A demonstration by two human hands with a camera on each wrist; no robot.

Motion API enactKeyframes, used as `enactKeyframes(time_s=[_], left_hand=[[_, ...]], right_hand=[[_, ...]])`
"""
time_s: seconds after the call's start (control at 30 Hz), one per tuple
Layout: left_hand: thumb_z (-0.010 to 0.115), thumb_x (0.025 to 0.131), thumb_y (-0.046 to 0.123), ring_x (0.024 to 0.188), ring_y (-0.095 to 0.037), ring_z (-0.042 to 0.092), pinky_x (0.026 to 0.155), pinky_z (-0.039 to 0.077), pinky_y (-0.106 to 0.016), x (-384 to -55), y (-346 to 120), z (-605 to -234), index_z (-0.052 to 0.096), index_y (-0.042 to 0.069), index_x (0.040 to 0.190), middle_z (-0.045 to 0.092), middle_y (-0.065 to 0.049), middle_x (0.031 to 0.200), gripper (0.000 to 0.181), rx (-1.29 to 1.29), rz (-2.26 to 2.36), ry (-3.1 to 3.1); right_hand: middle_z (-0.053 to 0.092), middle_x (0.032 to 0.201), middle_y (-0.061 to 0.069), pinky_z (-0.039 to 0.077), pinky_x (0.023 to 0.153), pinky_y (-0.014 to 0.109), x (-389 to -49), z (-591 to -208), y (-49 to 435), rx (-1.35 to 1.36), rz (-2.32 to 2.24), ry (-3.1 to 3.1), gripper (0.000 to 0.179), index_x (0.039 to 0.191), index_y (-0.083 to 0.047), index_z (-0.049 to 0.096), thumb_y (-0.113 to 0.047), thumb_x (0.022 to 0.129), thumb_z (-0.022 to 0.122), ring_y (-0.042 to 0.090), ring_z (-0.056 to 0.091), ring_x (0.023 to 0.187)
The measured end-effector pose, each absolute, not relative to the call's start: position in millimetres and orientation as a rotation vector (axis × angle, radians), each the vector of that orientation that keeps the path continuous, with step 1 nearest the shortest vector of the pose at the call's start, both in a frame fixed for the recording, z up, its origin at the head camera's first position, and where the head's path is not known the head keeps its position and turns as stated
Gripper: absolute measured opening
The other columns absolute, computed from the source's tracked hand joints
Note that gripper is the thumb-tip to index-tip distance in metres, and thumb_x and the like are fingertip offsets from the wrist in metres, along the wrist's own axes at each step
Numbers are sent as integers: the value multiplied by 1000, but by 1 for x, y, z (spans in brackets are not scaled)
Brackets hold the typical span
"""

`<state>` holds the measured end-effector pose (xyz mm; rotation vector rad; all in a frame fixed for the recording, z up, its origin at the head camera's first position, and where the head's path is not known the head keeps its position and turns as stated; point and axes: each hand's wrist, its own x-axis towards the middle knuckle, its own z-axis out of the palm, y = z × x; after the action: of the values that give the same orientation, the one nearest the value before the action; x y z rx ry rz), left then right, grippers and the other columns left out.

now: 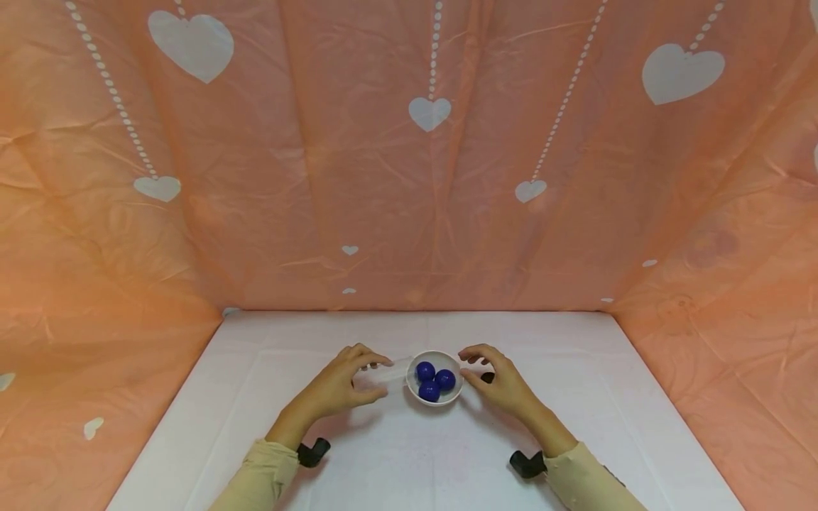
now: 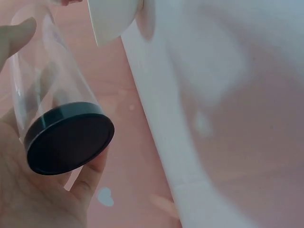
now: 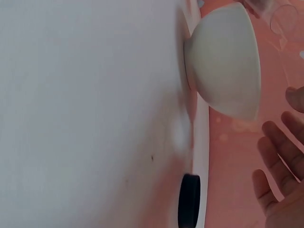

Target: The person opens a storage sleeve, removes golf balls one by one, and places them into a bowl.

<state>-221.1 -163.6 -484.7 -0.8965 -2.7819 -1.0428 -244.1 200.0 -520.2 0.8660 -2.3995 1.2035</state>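
A clear plastic tube (image 1: 395, 372) lies across my left hand (image 1: 335, 383), which grips it between thumb and fingers. Its open end points right, at the rim of a white bowl (image 1: 433, 405). A black cap (image 2: 71, 137) closes the tube's other end in the left wrist view. Inside the bowl sit three shiny blue balls (image 1: 445, 380). My right hand (image 1: 505, 387) hovers just right of the bowl with loosely bent fingers, holding nothing. Below that hand, a round black lid (image 3: 189, 202) rests on the table, partly hidden in the head view.
The white table (image 1: 434, 468) is enclosed by an orange curtain (image 1: 383, 177) with white hearts at the back and both sides. Black wrist mounts (image 1: 313, 452) stick out from both forearms, low above the tabletop.
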Motion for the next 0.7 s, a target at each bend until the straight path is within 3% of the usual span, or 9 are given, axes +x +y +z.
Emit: enactKeyframes(time_s=[0.1, 0.4, 0.63, 0.7], left_hand=[[85, 94, 35, 112, -28, 58, 89, 50, -41, -221, -165, -486, 70, 24, 137, 65, -5, 119, 47, -898, -1061, -2758], [84, 96, 34, 112, -27, 61, 93, 50, -45, -217, -168, -490, 66, 25, 137, 69, 4, 118, 46, -851, -1059, -2778], [84, 95, 33, 110, -25, 62, 93, 51, -44, -216, -171, -495, 67, 18, 134, 69, 9, 118, 45, -841, -1074, -2756], [84, 95, 33, 110, -25, 62, 93, 51, -44, -215, -172, -498, 67, 18, 134, 69, 8, 119, 45, -834, -1076, -2754]], right_hand=[[74, 117, 3, 56, 92, 48, -244, -520, 207, 843, 1201, -2410, 32, 123, -8, 71, -4, 94, 82, 23, 66, 109], [75, 123, 5, 49, 107, 50, -240, -507, 233, 685, 1161, -2478, 34, 126, -7, 71, -7, 94, 83, 32, 66, 124], [74, 127, 9, 41, 109, 22, -238, -506, 258, 646, 1115, -2463, 37, 129, -2, 69, -6, 94, 82, 35, 64, 127], [74, 126, 12, 42, 108, 22, -237, -506, 264, 654, 1098, -2444, 37, 129, -1, 69, -3, 93, 82, 37, 64, 126]])
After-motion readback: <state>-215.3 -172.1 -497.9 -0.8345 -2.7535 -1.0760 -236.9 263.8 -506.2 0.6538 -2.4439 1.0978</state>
